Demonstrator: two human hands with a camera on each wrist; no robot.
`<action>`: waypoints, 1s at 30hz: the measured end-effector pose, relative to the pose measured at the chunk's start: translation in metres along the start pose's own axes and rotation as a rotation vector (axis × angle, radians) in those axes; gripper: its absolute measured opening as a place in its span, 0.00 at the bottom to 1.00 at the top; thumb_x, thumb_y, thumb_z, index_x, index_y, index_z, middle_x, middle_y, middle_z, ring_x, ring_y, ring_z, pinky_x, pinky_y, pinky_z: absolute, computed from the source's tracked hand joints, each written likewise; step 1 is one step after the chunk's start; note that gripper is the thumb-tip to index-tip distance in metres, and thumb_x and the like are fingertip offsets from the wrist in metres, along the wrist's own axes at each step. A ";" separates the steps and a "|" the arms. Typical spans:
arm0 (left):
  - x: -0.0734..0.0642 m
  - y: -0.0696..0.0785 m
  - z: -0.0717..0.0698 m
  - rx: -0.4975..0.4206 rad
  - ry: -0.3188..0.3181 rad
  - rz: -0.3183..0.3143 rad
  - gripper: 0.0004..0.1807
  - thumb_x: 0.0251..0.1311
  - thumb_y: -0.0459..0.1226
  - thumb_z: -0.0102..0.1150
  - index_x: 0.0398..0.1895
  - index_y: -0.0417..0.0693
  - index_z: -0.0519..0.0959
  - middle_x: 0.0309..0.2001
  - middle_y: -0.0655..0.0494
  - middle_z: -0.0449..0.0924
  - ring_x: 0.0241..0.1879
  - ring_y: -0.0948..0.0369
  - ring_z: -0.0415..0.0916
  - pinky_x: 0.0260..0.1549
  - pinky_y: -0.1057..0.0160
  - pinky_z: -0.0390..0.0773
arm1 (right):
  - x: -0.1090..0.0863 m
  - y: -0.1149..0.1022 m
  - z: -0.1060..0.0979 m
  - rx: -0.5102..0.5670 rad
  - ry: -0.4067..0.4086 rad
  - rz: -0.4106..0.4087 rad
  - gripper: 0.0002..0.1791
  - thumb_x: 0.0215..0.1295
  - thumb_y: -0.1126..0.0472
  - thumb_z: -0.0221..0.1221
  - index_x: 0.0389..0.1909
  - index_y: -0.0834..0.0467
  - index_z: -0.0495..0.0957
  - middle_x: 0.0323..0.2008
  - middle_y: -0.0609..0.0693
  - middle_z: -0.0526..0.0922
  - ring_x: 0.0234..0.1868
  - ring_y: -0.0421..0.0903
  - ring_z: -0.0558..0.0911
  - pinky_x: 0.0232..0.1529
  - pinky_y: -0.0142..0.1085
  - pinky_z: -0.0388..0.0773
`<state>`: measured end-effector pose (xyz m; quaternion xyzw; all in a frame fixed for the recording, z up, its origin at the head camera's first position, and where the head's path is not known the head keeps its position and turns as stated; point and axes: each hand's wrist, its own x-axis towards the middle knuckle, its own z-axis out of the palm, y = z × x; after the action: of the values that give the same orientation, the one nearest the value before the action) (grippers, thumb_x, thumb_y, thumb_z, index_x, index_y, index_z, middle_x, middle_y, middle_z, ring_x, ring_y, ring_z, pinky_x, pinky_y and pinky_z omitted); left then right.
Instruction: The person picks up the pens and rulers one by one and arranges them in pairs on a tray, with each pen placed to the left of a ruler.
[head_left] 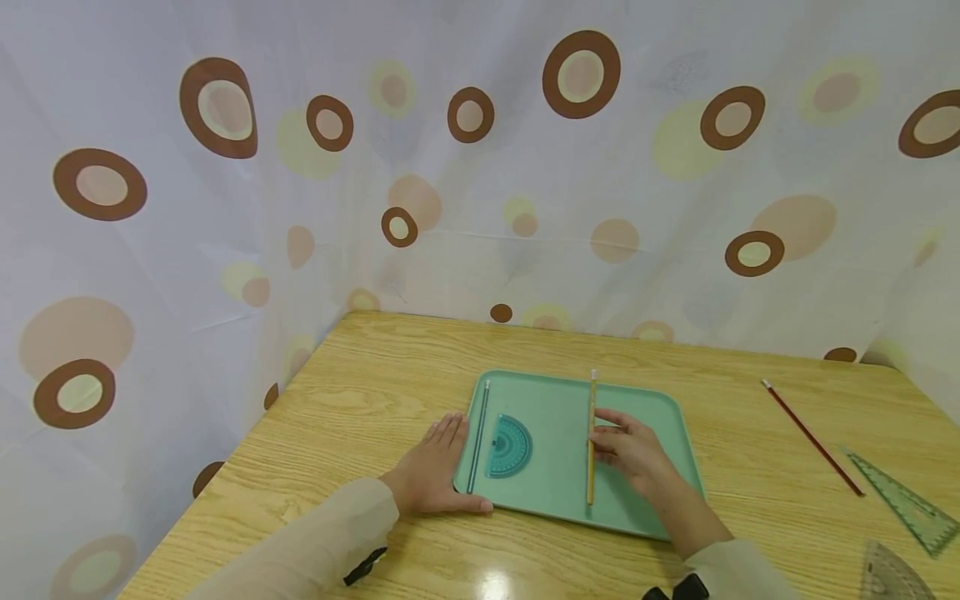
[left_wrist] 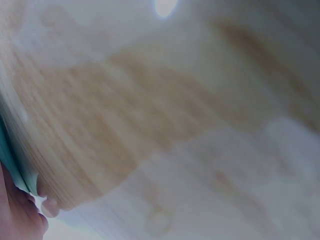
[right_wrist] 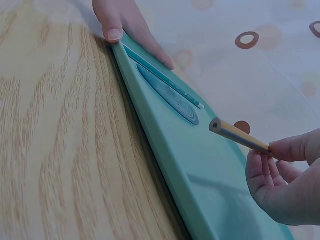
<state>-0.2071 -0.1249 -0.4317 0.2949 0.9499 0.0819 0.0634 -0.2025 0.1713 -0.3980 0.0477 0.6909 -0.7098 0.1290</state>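
My right hand (head_left: 633, 454) pinches a yellow pencil (head_left: 592, 467) between thumb and fingers, holding it above the green tray (head_left: 551, 492). In the right wrist view the unsharpened end of that pencil (right_wrist: 235, 134) points toward the tray's left part. My left hand (head_left: 435, 471) rests with straight fingers at the tray's left edge, its thumb along the near left corner. Inside the tray lie a dark teal pencil (head_left: 478, 437) by the left side and a blue half-round protractor (head_left: 511, 447) beside it. The left wrist view shows mostly blurred table and a bit of the hand.
To the right on the wooden table (head_left: 360, 375) lie a dark red pencil (head_left: 813, 437), a clear set square (head_left: 903, 500) and a clear protractor (head_left: 892, 575), partly cut off by the frame. A curtain (head_left: 480, 183) with ring patterns hangs behind and at the sides.
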 end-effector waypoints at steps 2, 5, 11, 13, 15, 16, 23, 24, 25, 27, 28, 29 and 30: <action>0.000 -0.001 0.001 0.000 0.000 -0.003 0.64 0.47 0.74 0.45 0.72 0.33 0.40 0.73 0.38 0.40 0.73 0.47 0.38 0.70 0.52 0.48 | 0.000 -0.001 0.002 0.006 0.001 -0.001 0.31 0.65 0.71 0.49 0.67 0.71 0.51 0.31 0.44 0.74 0.29 0.36 0.78 0.33 0.27 0.76; 0.000 -0.001 0.001 0.004 0.002 -0.001 0.64 0.47 0.74 0.45 0.72 0.33 0.40 0.73 0.38 0.40 0.73 0.48 0.38 0.71 0.52 0.48 | 0.000 -0.001 0.005 0.018 0.002 -0.002 0.31 0.65 0.72 0.49 0.67 0.71 0.51 0.31 0.44 0.74 0.29 0.35 0.77 0.33 0.27 0.76; 0.000 -0.001 0.001 0.007 0.015 0.007 0.64 0.47 0.74 0.45 0.71 0.32 0.41 0.73 0.37 0.41 0.73 0.47 0.39 0.70 0.52 0.49 | 0.001 -0.001 0.011 0.039 0.006 -0.005 0.30 0.64 0.73 0.48 0.66 0.72 0.51 0.29 0.44 0.75 0.27 0.35 0.77 0.32 0.27 0.76; 0.000 -0.001 0.001 0.004 0.015 0.007 0.64 0.47 0.74 0.45 0.71 0.32 0.41 0.73 0.37 0.41 0.73 0.47 0.39 0.70 0.52 0.49 | 0.002 -0.001 0.013 0.041 0.009 -0.006 0.30 0.64 0.73 0.48 0.66 0.72 0.51 0.29 0.44 0.75 0.27 0.35 0.77 0.31 0.27 0.76; -0.001 0.000 0.000 -0.002 0.012 0.006 0.64 0.47 0.73 0.45 0.71 0.32 0.41 0.73 0.37 0.41 0.73 0.47 0.39 0.70 0.52 0.48 | 0.003 0.000 0.016 0.047 0.019 -0.001 0.30 0.64 0.74 0.48 0.66 0.72 0.52 0.28 0.44 0.74 0.27 0.35 0.77 0.31 0.27 0.75; -0.001 0.000 0.000 -0.004 0.013 0.007 0.64 0.47 0.73 0.45 0.71 0.32 0.42 0.73 0.37 0.41 0.73 0.47 0.39 0.70 0.52 0.48 | 0.003 0.000 0.017 0.052 0.025 0.002 0.30 0.64 0.74 0.48 0.66 0.72 0.52 0.28 0.44 0.74 0.26 0.35 0.76 0.31 0.27 0.75; -0.001 0.000 0.000 0.002 0.009 0.009 0.64 0.47 0.73 0.45 0.71 0.33 0.42 0.73 0.38 0.41 0.73 0.48 0.39 0.70 0.52 0.49 | 0.006 0.002 0.024 0.059 0.051 0.013 0.30 0.63 0.74 0.48 0.66 0.73 0.53 0.28 0.44 0.73 0.25 0.35 0.76 0.30 0.27 0.75; -0.001 0.000 0.000 0.002 0.010 0.009 0.64 0.47 0.73 0.45 0.71 0.33 0.42 0.73 0.38 0.41 0.73 0.48 0.39 0.70 0.52 0.49 | 0.006 0.002 0.025 0.058 0.054 0.012 0.30 0.63 0.74 0.49 0.65 0.73 0.53 0.28 0.45 0.73 0.25 0.35 0.76 0.30 0.27 0.75; -0.001 0.000 0.000 0.001 0.010 0.009 0.64 0.47 0.73 0.45 0.71 0.33 0.42 0.73 0.38 0.41 0.73 0.48 0.39 0.70 0.52 0.49 | 0.007 0.003 0.026 0.054 0.054 0.012 0.29 0.63 0.74 0.49 0.65 0.73 0.53 0.28 0.45 0.73 0.26 0.35 0.76 0.30 0.27 0.75; -0.001 0.000 0.000 0.001 0.011 0.009 0.64 0.47 0.73 0.45 0.71 0.33 0.42 0.73 0.38 0.41 0.73 0.48 0.39 0.70 0.52 0.49 | 0.007 0.003 0.028 0.050 0.057 0.012 0.29 0.63 0.74 0.49 0.65 0.73 0.54 0.28 0.45 0.74 0.26 0.35 0.76 0.30 0.27 0.75; -0.001 0.000 0.000 0.000 0.011 0.009 0.64 0.47 0.73 0.45 0.71 0.33 0.42 0.73 0.38 0.42 0.73 0.48 0.39 0.70 0.52 0.49 | 0.008 0.003 0.029 0.048 0.059 0.012 0.29 0.62 0.75 0.49 0.64 0.73 0.54 0.28 0.45 0.74 0.25 0.35 0.76 0.30 0.27 0.75; -0.001 0.001 -0.001 0.002 0.011 0.008 0.64 0.47 0.73 0.45 0.71 0.33 0.42 0.73 0.38 0.42 0.73 0.48 0.39 0.70 0.52 0.49 | 0.008 0.004 0.030 0.047 0.058 0.011 0.29 0.62 0.75 0.49 0.64 0.74 0.54 0.28 0.45 0.74 0.25 0.35 0.76 0.30 0.27 0.75; -0.001 0.001 -0.001 0.002 0.011 0.008 0.64 0.47 0.73 0.45 0.71 0.33 0.42 0.73 0.38 0.41 0.73 0.48 0.39 0.70 0.52 0.49 | 0.008 0.004 0.031 0.048 0.064 0.010 0.29 0.62 0.75 0.49 0.64 0.74 0.54 0.27 0.45 0.75 0.25 0.36 0.76 0.29 0.27 0.75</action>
<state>-0.2062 -0.1248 -0.4307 0.2983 0.9491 0.0828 0.0577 -0.2061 0.1396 -0.4025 0.0770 0.6773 -0.7235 0.1094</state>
